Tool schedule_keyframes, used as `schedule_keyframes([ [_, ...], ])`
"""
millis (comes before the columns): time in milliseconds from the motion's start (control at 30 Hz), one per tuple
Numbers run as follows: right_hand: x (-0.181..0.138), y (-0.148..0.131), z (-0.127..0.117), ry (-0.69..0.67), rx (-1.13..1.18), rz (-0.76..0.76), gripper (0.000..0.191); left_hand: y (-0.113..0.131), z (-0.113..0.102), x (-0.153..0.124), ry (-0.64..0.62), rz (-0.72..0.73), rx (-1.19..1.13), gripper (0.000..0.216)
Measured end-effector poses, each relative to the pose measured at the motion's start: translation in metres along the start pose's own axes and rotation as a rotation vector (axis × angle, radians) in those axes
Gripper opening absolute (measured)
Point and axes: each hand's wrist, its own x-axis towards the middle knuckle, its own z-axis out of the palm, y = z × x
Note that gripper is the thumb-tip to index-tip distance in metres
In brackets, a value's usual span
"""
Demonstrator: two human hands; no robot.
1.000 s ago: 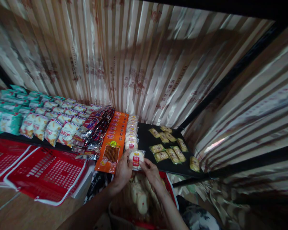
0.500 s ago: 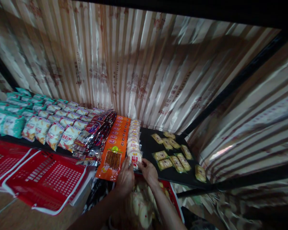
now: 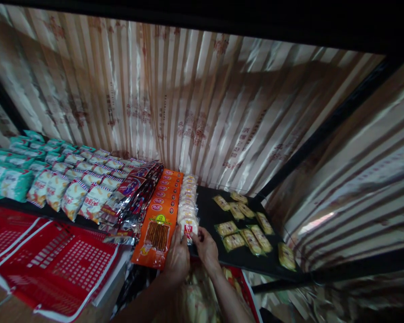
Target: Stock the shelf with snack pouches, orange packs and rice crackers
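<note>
Left hand (image 3: 178,256): at the white packet (image 3: 188,229), fingers along its left edge; cannot tell if gripping.
Right hand (image 3: 206,251): fingers bent at its right edge; grip unclear.
White packet: between both hands.
Row (image 3: 188,197): beyond the hands.
Orange packs (image 3: 156,229): left of left hand.

The disc packets (image 3: 189,199) are lying in a front-to-back row on the shelf (image 3: 206,208). The stick-snack packs (image 3: 159,224) are adjoining them left; the snack bags (image 3: 94,204) are occupying the far left. The wrapped cakes (image 3: 251,241) are lying right. One basket (image 3: 59,267) is sitting front-left, below shelf level.
</note>
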Motion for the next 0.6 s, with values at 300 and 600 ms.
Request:
schedule_keyframes([
  [300, 0.0, 0.006, 0.007, 0.119, 0.016, -0.056, 0.037, -0.01, 0.017, 0.003, 0.064, 0.032, 0.071, 0.054],
  [600, -0.014, 0.013, 0.003, 0.219, 0.213, -0.045, 0.053, -0.011, 0.029, -0.006, 0.253, 0.171, 0.119, 0.052],
])
